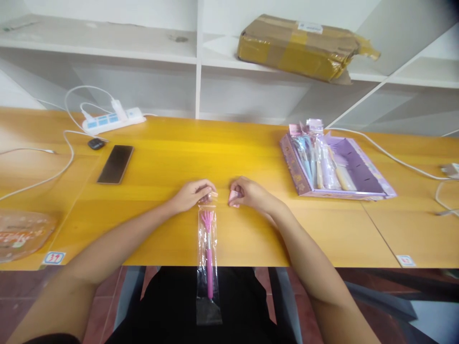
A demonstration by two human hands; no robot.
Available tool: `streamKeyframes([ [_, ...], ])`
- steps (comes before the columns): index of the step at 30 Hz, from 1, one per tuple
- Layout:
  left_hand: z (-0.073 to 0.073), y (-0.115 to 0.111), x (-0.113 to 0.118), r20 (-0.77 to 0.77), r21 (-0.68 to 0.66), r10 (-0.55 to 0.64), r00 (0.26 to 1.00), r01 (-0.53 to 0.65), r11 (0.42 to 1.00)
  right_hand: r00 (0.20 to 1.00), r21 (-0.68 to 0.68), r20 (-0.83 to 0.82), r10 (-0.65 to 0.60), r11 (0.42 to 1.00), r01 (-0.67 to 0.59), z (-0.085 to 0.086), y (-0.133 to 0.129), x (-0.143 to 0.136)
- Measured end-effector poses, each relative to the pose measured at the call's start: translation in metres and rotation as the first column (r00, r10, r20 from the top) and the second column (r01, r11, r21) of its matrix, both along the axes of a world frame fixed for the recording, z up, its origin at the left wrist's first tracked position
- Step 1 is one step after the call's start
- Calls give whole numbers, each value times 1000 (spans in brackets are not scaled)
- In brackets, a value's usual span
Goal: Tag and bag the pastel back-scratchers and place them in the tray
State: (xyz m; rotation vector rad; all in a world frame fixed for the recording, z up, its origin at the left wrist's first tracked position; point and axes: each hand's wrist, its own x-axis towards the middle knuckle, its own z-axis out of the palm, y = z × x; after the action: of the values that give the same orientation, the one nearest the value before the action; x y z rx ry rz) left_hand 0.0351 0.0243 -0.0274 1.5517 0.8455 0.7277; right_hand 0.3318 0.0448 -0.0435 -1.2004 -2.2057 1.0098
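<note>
Pink, the back scratcher point(210, 272) lay in a clear sleeve point(210, 313) past the near edge of the table point(161, 162); the left hand point(193, 195) pinched the sleeve's far end; rightward, the right hand point(251, 195) gripped a pink card point(234, 196).

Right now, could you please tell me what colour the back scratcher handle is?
The back scratcher handle is bright pink, showing best in the head view.

Back scratcher point(210, 270) is showing pink head and handle, silver shaft between. Wrapper point(202, 258) is gleaming transparent. Card point(233, 197) is showing pink. Tray point(366, 165) is showing purple, outer walls patterned. Packets point(318, 165) are mixing light blue, lilac, cream. Tabletop point(172, 157) is glowing orange-yellow. Phone point(115, 165) is showing black. Power strip point(113, 121) is pairing white with blue. Carton point(319, 45) is showing brown, yellowish tape point(287, 50).
</note>
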Motion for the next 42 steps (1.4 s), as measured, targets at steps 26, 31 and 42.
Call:
streamKeyframes([
  [26, -7, -4, 1, 15, 2, -32, 999, 32, 999, 939, 249, -336, -65, 956, 155, -4, -32, -54],
  [31, -5, -5, 3, -55, 60, -11, 998, 15, 998, 962, 303, -271, -35, 946, 120, -2, -30, -50],
  [42, -6, -4, 4, -94, 108, 24, 995, -14, 994, 983, 449, -143, 111, 893, -36, 17, -26, -42],
])
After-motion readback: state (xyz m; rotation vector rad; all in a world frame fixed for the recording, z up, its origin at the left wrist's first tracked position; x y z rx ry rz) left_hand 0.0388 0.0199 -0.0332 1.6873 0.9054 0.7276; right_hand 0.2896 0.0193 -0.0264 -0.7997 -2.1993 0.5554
